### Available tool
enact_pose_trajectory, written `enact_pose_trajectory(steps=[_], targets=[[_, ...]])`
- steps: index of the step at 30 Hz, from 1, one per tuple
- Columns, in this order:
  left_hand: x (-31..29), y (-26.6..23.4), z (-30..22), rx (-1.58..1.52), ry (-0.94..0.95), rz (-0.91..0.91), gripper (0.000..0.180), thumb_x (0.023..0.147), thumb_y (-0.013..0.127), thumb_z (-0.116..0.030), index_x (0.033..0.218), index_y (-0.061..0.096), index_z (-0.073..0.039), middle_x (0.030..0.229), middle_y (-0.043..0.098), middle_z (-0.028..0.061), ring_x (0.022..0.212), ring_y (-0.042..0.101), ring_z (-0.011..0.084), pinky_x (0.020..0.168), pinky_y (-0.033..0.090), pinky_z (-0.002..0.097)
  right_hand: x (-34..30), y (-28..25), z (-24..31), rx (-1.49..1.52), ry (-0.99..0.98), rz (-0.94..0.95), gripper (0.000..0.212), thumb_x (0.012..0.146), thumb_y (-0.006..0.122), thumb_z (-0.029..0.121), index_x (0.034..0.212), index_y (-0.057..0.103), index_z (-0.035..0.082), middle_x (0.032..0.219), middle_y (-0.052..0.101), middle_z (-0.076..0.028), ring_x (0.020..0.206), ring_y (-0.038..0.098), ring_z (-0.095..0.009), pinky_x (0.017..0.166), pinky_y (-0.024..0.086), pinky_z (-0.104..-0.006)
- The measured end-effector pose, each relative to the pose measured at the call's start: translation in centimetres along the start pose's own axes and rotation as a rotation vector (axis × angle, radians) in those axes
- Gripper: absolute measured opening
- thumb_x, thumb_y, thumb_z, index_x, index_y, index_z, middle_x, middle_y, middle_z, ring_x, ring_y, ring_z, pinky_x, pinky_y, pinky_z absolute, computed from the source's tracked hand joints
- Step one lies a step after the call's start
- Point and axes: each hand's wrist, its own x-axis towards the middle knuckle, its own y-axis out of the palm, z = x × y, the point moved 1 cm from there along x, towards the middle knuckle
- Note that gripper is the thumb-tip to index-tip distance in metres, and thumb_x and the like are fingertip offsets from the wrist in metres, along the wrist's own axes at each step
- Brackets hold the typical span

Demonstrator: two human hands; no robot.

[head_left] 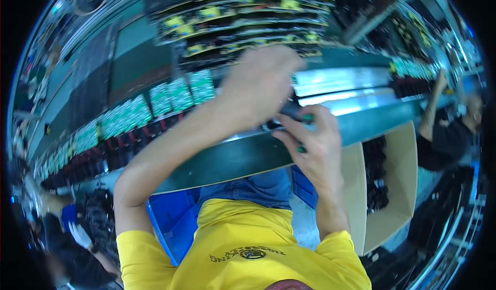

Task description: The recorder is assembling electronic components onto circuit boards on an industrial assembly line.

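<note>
My left hand (266, 78) is raised over the work edge of the green bench, smeared by motion, so its fingers cannot be read. Just below and right of it, my right hand (318, 137) has its fingers closed around something. Green bits show between these fingers, but the kind of thing is unclear. At the right fingertips lies a small black part (291, 107), between the two hands and partly covered by them. A row of green circuit boards (181, 95) with dark parts and red wires in front stands along the line left of my hands.
Before me runs the green bench edge (227, 161); behind it is a shiny metal strip (343, 81). Racks of dark parts with yellow pieces (237, 24) stand beyond. An open carton (356, 197) holds black parts at right; a blue bin (173, 228) sits below. People work at both sides.
</note>
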Motion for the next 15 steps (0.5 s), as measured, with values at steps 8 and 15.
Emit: enact_pose_trajectory(steps=[8,15], targets=[[-4.6,1.2,-1.8,0.062,0.065,0.062,0.030,0.089,0.078,-0.017,0.115,0.068,-0.007,0.146,0.063,0.0159,0.140,0.060,0.0338,0.129,0.040,0.0538,-3.5,-4.6,-0.4,0.144,0.198,-0.155,0.023,0.090,0.085,0.000,0.112,0.088,0.005,0.112,0.062,-0.011,0.093,0.059,-0.025,0.080,0.051,-0.0354],[-7.2,-4.0,-0.7,0.177,-0.061,0.262,0.046,0.087,0.078,-0.015,0.130,0.066,-0.008,0.154,0.060,0.0170,0.149,0.055,0.0380,0.135,0.035,0.0587,-5.1,-4.7,-0.7,0.186,0.193,-0.125,0.032,0.092,0.085,0.003,0.123,0.086,0.005,0.114,0.062,-0.011,0.096,0.059,-0.025,0.082,0.051,-0.0357]])
